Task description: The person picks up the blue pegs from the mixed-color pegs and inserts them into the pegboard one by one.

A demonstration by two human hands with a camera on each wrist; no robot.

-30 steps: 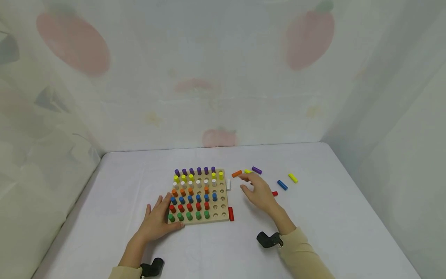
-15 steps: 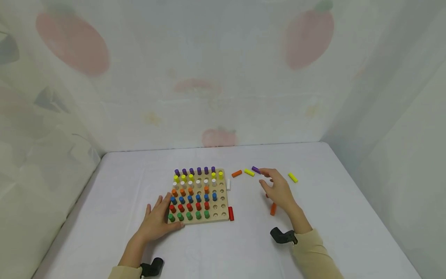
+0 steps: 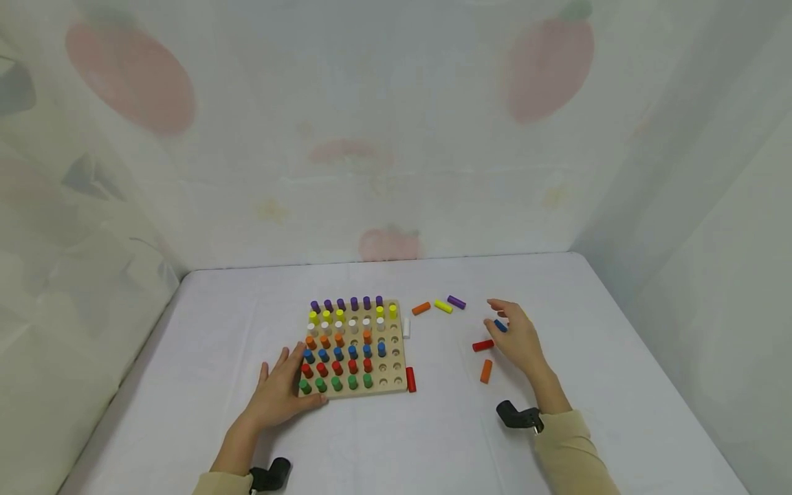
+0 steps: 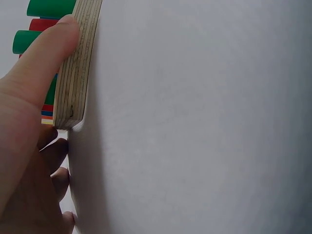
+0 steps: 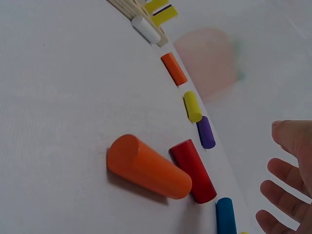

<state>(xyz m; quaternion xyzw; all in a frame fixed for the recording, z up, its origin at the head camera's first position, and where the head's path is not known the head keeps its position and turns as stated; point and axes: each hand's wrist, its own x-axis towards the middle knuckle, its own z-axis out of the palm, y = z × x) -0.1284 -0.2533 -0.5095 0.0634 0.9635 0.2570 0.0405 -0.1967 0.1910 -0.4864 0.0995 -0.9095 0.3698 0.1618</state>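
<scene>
A wooden pegboard [image 3: 388, 385] stands left of the table's middle, with rows of coloured pegs upright in it. My left hand [image 3: 275, 393] rests against its near left corner; the thumb presses on the front edge and the outstretched fingers lie by the left side. In the left wrist view the thumb [image 4: 48, 56] touches the layered plywood edge. My right hand [image 3: 518, 339] hovers with loosely bent fingers over a blue peg [image 3: 500, 326]. In the right wrist view that blue peg [image 5: 225, 215] lies on the table, apart from the fingers.
Loose pegs lie right of the board: white [image 3: 406, 328], orange [image 3: 421, 309], yellow [image 3: 443, 306], purple [image 3: 456, 302], red [image 3: 483, 346], a second orange [image 3: 486, 371] and another red [image 3: 411, 379]. A patterned cloth [image 3: 464, 206] hangs behind the table.
My right hand has moved rightward from above the yellow and purple pegs to the blue one, uncovering the red and orange pegs. The far yellow peg is now hidden. My left hand stays put.
</scene>
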